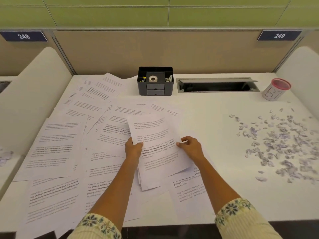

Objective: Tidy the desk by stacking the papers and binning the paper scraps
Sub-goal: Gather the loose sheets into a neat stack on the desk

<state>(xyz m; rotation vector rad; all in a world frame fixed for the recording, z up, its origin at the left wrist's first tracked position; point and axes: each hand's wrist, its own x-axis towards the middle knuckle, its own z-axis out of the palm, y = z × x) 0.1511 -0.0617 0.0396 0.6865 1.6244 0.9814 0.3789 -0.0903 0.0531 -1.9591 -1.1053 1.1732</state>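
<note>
1. Stacking is underway but far from finished, as I judge it: a small stack of papers (158, 152) sits between both hands near the middle of the worktop (215, 107), tilted off square, its lower sheets fanned out unevenly.

2. Loose sheets (57, 152) cover the left half of the worktop, overlapping at all angles from the near edge up toward the far left corner; a few more lie under and just beside the stack. All of these are left to gather.

3. Paper scraps (283, 144) lie scattered across the right side, well apart from the stack. None looks collected, so I count the binning as not begun.

4. A pink-rimmed cup (276, 89) with hand lettering stands at the far right corner, near the scraps; I take it to be the bin, though I cannot read the whole label. Whether anything is inside, I cannot tell.

5. My left hand (133, 149) grips the stack's left edge, fingers closed onto it with the thumb on top.

6. My right hand (191, 147) pinches the right edge, fingers curled shut on the paper, thumb pressing the top sheet.

7. A black desk organiser (155, 81) stands at the far edge, clear of the work.
</note>
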